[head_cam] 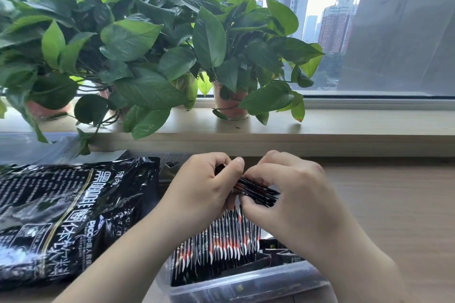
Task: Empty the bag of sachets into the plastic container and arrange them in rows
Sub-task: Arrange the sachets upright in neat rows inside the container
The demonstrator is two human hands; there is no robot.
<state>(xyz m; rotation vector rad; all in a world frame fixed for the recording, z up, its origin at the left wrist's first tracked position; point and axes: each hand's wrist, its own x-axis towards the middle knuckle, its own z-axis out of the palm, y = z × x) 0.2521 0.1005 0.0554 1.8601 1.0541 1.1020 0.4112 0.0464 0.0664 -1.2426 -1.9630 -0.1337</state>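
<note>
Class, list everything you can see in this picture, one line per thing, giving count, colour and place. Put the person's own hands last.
Sachet bag: one, black with white print, lying flat on the desk at left.
Plastic container: one, clear, bottom centre on the desk.
Row of sachets: many, black with red and white marks, standing on edge in the container.
Held sachets: a small stack, black, above the container.
Potted plants: at least two pots, green leaves, on the windowsill.
Windowsill: one, beige, behind the desk.
Desk: one, light wood.
Buildings: several, grey and reddish, outside the window.
Left hand: grip on the held sachets.
Right hand: grip on the same stack.
</note>
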